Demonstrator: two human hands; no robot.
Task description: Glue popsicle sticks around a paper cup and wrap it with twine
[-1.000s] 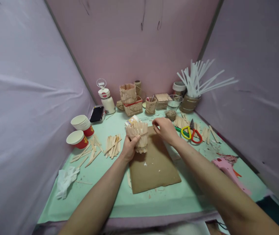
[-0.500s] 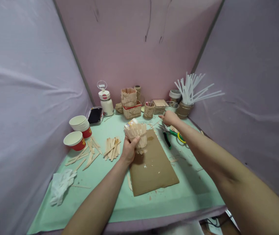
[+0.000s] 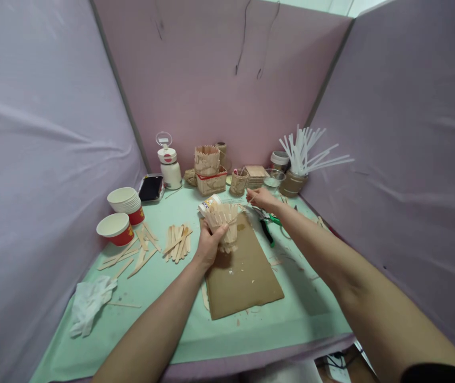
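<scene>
My left hand (image 3: 208,243) is closed around a cup covered with upright wooden sticks (image 3: 227,226), held tilted above a brown cardboard sheet (image 3: 247,282). A band seems to run round the sticks. Behind it lies a white printed paper cup (image 3: 210,203) on its side. My right hand (image 3: 262,199) is further back, past the cardboard's far edge. Its fingers are pinched together, and a thin pale stick (image 3: 250,201) seems to poke out of them; its tip is hard to make out. Under the right forearm lie pliers with black and green handles (image 3: 266,232).
Loose wooden craft sticks (image 3: 178,243) lie left of the cardboard, beside stacked red paper cups (image 3: 126,205) and a crumpled tissue (image 3: 91,306). Along the back stand a white bottle (image 3: 170,173), stick-covered containers (image 3: 211,182), a clear cup (image 3: 274,181) and a pot of white strips (image 3: 293,183).
My right hand has drawn back from near the clear cup, moving left toward the stick-covered cup. The left hand keeps its hold. The whole view has shifted slightly.
</scene>
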